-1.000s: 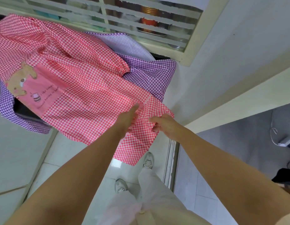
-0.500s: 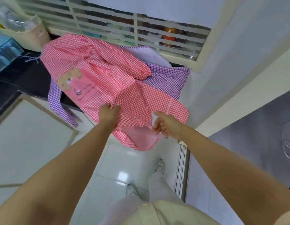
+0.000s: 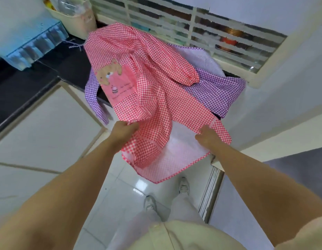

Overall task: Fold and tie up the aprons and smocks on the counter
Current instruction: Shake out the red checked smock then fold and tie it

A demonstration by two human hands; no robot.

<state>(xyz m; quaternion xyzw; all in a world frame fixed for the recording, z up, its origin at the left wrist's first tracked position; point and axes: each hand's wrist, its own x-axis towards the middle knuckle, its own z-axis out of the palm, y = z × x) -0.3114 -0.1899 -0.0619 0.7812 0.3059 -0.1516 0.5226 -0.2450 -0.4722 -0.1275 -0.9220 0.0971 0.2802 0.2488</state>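
A red gingham smock (image 3: 156, 83) with a pink bear pocket lies across the black counter (image 3: 30, 83), its lower part hanging off the front edge. My left hand (image 3: 124, 130) grips the bunched hem at the left. My right hand (image 3: 207, 136) pinches the hem's right edge, where the pale inner lining (image 3: 181, 150) shows between the hands. Under the red smock lies a purple gingham smock (image 3: 219, 91), one sleeve dangling over the counter edge at the left.
A beige basket (image 3: 79, 18) and a pale blue container (image 3: 33, 42) stand on the counter at the back left. A louvred window (image 3: 201, 27) runs behind. A white wall corner is at the right, cabinet fronts and tiled floor below, my feet near the counter.
My hands have spread apart along the hem, the left going left and the right going right. The hem has opened out and shows its pale lining. The view has shifted.
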